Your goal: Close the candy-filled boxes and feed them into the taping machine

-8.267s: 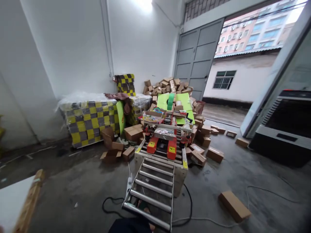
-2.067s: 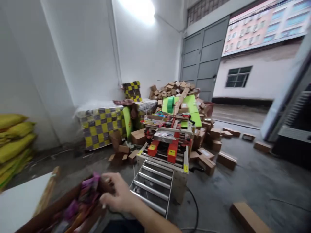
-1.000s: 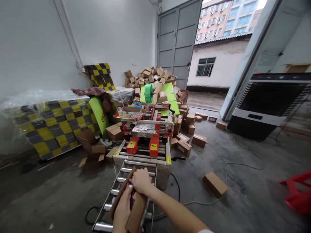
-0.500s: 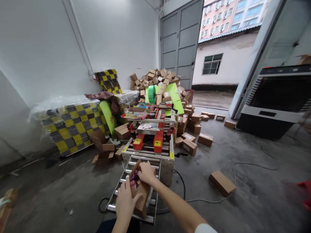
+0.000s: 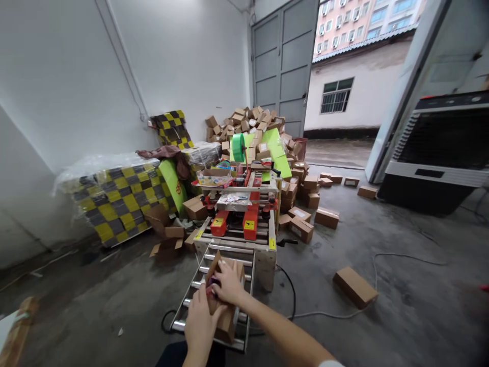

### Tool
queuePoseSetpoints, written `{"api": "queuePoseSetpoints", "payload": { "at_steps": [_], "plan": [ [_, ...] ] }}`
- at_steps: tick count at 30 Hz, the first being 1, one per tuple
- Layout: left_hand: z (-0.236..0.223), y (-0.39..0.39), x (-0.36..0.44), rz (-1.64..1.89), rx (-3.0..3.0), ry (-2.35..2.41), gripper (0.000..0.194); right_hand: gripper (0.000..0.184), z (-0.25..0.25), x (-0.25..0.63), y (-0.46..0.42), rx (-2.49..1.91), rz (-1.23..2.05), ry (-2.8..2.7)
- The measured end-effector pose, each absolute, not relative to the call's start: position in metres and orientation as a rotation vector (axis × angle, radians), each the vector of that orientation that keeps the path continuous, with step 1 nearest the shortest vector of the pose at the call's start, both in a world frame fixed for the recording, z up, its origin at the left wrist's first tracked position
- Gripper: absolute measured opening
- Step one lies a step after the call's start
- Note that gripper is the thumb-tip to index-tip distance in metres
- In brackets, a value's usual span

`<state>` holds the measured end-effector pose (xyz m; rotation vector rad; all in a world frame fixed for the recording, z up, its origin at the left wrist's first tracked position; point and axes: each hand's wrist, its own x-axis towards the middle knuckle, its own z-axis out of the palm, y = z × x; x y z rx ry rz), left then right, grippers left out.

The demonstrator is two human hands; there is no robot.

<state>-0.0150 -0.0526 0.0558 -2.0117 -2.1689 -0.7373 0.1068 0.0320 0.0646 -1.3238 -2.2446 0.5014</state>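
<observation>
An elongated brown cardboard box point(image 5: 227, 326) lies on the roller conveyor point(image 5: 182, 326) in front of me. Through its partly open top some purple and pink packaging point(image 5: 212, 283) shows. My left hand point(image 5: 200, 315) holds the near left side, fingers along the edge and thumb across the top. Over the far part of the opening, my right hand point(image 5: 229, 283) grips the box's upper edge with bent fingers; some fingertips are hidden. Just beyond the conveyor stands a carton-taping machine point(image 5: 250, 224) with red-orange guides and a green tape roll point(image 5: 238, 148).
Many small cartons point(image 5: 244, 121) are heaped behind the machine. One box point(image 5: 355, 287) lies on the floor at right, near a grey cable point(image 5: 328, 316). An open carton point(image 5: 168, 239) and wrapped yellow-and-black stacks point(image 5: 114, 199) stand left. An air cooler point(image 5: 439, 148) is at right.
The filled box came from the left onto the conveyor and now lies flatter on the rollers. Over the last half second, my right hand moved farther across the opening, covering more of the packaging.
</observation>
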Motion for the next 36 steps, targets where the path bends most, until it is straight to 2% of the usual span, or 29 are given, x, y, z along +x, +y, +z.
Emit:
{"api": "queuePoseSetpoints", "payload": {
  "at_steps": [2, 5, 10, 14, 19, 22, 24, 27, 32, 36],
  "plan": [
    [0.053, -0.053, -0.016, -0.762, -2.018, -2.157, 0.068, 0.031, 0.058, 0.110, 0.026, -1.227, 0.557, -2.140],
    [0.052, -0.055, -0.016, -0.789, -2.031, -2.170, 0.064, 0.014, 0.054, 0.111, 0.024, -1.145, 0.579, -2.299],
    [0.062, -0.055, -0.020, -0.998, -2.100, -2.294, 0.066, 0.019, 0.060, 0.108, 0.038, -1.149, 0.460, -2.591],
    [0.076, -0.043, -0.045, -1.289, -2.206, -2.499, 0.065, 0.006, 0.056, 0.114, 0.039, -1.022, 0.568, -2.266],
    [0.077, -0.014, -0.077, -1.766, -2.264, -2.783, 0.067, 0.024, 0.050, 0.110, 0.029, -1.165, 0.502, -1.754],
    [0.064, -0.002, -0.068, -1.939, -2.199, -2.679, 0.058, 0.028, 0.056, 0.105, 0.034, -1.141, 0.531, -1.768],
    [0.053, 0.000, -0.051, -1.992, -2.247, -2.519, 0.056, 0.023, 0.062, 0.108, 0.044, -1.105, 0.581, -1.725],
    [0.040, -0.001, -0.020, -1.859, -2.355, -2.280, 0.058, 0.023, 0.062, 0.117, 0.070, -1.187, 0.666, -1.597],
    [0.023, 0.002, -0.003, -1.303, -2.478, -2.198, 0.046, 0.039, 0.033, 0.121, 0.109, -1.327, 0.814, -1.548],
    [0.012, 0.006, -0.018, -1.406, -2.565, -2.158, 0.045, 0.042, 0.031, 0.119, 0.106, -1.363, 0.816, -1.661]
  ]
}}
